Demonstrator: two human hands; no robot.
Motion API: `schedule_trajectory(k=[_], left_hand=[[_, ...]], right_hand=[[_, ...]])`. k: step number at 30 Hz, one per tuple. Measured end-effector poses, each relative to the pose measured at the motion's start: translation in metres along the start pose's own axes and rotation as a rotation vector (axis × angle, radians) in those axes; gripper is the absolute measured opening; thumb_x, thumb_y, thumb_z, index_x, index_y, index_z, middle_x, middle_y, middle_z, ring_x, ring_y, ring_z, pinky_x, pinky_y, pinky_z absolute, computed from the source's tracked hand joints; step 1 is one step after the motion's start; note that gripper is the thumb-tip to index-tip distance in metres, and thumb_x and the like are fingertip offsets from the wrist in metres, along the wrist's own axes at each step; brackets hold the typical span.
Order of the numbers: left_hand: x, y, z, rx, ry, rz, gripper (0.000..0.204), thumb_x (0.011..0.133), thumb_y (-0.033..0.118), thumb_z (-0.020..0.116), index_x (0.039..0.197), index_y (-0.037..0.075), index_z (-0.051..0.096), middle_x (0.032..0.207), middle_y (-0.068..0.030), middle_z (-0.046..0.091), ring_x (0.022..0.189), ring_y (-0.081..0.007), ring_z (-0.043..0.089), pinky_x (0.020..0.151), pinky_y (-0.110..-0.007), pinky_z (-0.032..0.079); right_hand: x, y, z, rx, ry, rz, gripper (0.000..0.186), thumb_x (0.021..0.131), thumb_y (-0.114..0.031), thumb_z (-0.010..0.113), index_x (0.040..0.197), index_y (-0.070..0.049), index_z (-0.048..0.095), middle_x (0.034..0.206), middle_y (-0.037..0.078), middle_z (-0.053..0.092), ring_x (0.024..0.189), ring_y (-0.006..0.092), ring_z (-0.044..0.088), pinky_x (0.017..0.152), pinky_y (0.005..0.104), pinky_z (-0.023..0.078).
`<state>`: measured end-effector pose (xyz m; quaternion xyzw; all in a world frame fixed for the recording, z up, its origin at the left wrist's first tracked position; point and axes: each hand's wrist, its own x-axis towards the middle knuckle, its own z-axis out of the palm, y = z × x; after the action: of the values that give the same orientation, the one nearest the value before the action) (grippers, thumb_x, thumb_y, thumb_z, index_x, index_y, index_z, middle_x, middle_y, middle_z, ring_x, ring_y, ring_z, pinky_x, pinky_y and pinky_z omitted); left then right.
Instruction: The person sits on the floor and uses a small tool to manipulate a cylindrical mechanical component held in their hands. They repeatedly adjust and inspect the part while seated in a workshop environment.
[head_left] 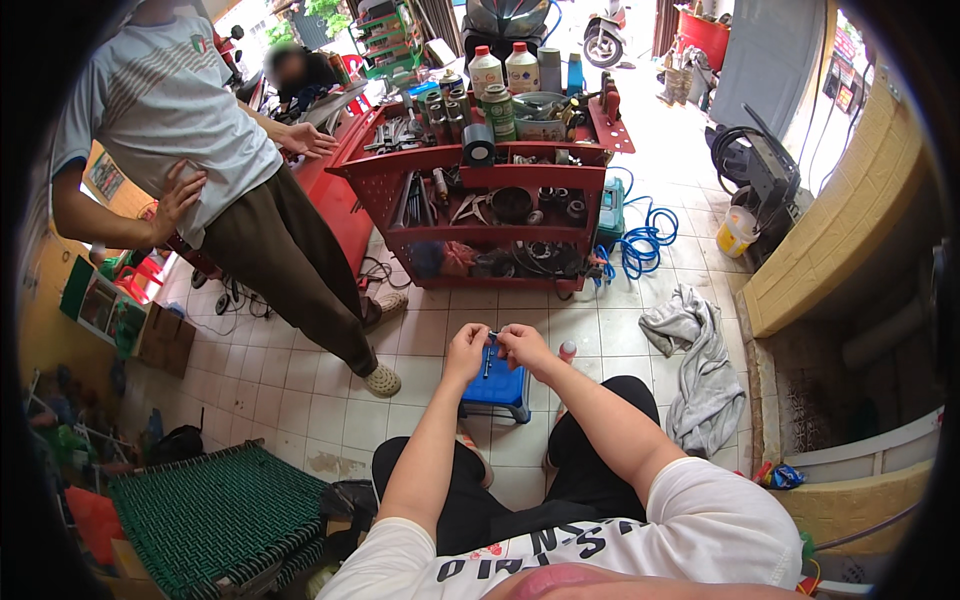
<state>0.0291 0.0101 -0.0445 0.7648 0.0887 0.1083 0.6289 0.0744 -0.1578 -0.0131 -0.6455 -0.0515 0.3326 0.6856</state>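
Note:
Above a small blue plastic stool (pixel 507 388), my two hands meet at their fingertips. My left hand (pixel 466 351) is closed in a pinch, and my right hand (pixel 524 347) pinches from the other side. Between them is a small dark metal part (pixel 493 337), too small to name, mostly covered by the fingers. A thin metal rod-like piece (pixel 487 363) shows just below the hands, over the stool's top; whether it lies on the stool or hangs from the fingers I cannot tell. A small bottle with a pink cap (pixel 567 350) stands right of the stool.
A red tool cart (pixel 470 178) with bottles, cans and tools stands ahead. Another person (pixel 200 130) stands at the left. A grey cloth (pixel 700 370) and coiled blue hose (pixel 645 245) lie right; a green woven seat (pixel 215 510) is near left.

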Motion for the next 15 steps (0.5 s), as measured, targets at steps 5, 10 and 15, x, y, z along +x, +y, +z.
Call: schedule_trajectory(k=[5,10,15], left_hand=[[0.0025,-0.0026,-0.0035,0.014,-0.091,-0.002,0.012,0.096,0.009,0.064,0.106,0.001,0.064,0.099,-0.0064,0.067,0.088,-0.0135,0.063,0.081,-0.03,0.052],[0.0014,0.002,-0.0017,0.06,-0.114,0.054,0.012,0.098,0.012,0.063,0.105,0.002,0.063,0.095,-0.0067,0.067,0.088,-0.0138,0.062,0.08,-0.03,0.052],[0.0037,-0.0011,-0.0042,0.138,-0.112,0.1,0.025,0.102,0.025,0.058,0.098,0.001,0.062,0.084,-0.0074,0.065,0.078,-0.0141,0.06,0.072,-0.032,0.049]], right_hand=[[0.0026,-0.0002,-0.0044,0.049,-0.029,0.007,0.018,0.1,-0.023,0.057,0.092,-0.008,0.062,0.074,0.003,0.064,0.051,0.0123,0.056,0.048,0.0269,0.045],[0.0043,0.0006,-0.0069,0.054,-0.036,0.026,0.019,0.101,-0.023,0.057,0.091,-0.008,0.062,0.074,0.003,0.064,0.051,0.0122,0.056,0.048,0.0268,0.045],[0.0047,0.0001,-0.0063,0.0,-0.051,0.039,0.02,0.101,-0.025,0.058,0.091,-0.008,0.062,0.075,0.002,0.063,0.054,0.0114,0.057,0.05,0.0262,0.046]])
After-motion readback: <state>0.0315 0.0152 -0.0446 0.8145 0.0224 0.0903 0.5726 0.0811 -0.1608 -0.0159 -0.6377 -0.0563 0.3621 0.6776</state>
